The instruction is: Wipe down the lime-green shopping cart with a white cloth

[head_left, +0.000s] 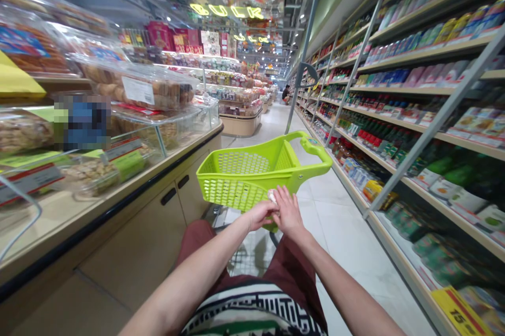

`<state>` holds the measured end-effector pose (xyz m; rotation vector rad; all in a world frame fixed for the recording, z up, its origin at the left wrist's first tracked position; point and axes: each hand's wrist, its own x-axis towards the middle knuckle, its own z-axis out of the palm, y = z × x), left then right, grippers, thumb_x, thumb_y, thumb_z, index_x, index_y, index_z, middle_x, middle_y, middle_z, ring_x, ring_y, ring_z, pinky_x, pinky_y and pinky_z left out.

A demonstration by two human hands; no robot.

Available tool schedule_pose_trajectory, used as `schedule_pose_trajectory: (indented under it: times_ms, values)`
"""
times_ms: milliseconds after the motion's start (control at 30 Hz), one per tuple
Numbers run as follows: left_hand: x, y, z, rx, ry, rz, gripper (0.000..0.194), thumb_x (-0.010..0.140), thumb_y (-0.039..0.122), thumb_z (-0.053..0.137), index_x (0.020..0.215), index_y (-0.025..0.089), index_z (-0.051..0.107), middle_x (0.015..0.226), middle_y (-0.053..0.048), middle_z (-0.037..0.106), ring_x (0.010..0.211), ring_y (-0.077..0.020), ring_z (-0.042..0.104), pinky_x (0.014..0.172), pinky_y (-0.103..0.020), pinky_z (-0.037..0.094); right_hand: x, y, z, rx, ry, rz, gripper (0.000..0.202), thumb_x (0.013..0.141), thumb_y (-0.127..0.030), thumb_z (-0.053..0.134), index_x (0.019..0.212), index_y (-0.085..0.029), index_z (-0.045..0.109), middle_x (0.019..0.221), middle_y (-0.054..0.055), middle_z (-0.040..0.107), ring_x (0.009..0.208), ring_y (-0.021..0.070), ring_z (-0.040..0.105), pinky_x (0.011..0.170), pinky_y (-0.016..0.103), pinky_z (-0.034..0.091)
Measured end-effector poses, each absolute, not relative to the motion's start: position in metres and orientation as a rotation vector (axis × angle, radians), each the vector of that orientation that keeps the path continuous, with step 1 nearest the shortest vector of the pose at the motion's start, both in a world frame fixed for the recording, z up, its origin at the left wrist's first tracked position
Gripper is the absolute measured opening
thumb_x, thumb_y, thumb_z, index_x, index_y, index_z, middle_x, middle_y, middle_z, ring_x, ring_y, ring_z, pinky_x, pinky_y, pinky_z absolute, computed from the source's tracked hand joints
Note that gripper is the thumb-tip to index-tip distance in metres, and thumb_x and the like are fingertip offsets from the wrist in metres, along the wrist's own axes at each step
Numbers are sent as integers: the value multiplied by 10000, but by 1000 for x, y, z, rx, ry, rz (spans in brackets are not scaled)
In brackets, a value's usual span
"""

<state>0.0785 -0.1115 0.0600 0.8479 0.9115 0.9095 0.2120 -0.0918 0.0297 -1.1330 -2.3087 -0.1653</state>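
Observation:
My left hand and my right hand meet in front of my body, touching each other. A small white wad, perhaps tissue, shows between them. My left fingers are closed about it, though partly covered by my right hand. The fingers of my right hand lie stretched out, angled forward against the wad. Just beyond both hands stands a lime-green shopping cart, its basket pointing left and its handle at the right. Perforated basket walls are visible; no goods can be made out inside.
Along the left runs a counter with clear boxes of baked goods. Tall shelves of packaged goods line the right, with slanted metal posts in front. Tiled floor leads down the aisle to a distant crouching person.

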Motion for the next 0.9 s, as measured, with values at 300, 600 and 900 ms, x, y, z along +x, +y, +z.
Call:
schedule_pose_trajectory:
  times_ms: [300, 600, 900]
  values:
    - [70, -101, 51, 1585, 1455, 792, 492, 631, 190, 549, 1122, 172, 531, 1178, -56, 554, 1083, -192, 490, 889, -296, 385, 245, -60, 55, -1094, -2013, -401, 501, 775, -48, 359, 1235, -206, 478, 1289, 84, 471, 1252, 217, 333, 990, 429, 321]
    - [49, -91, 28, 2065, 1916, 514, 578, 685, 172, 506, 1252, 112, 413, 1362, -138, 370, 1246, -220, 356, 1017, -317, 304, 259, -25, 36, -1046, -2006, -629, 442, 812, -39, 346, 1176, -211, 530, 1303, 76, 461, 1297, 213, 245, 1014, 481, 240]
    - [48, -96, 28, 2218, 1924, 350, 623, 687, 209, 505, 1288, 133, 358, 1406, -142, 290, 1260, -257, 325, 1022, -390, 293, 262, -38, 26, -1047, -2126, -599, 476, 818, -45, 330, 1236, -220, 475, 1279, 60, 490, 1269, 209, 305, 1002, 450, 268]
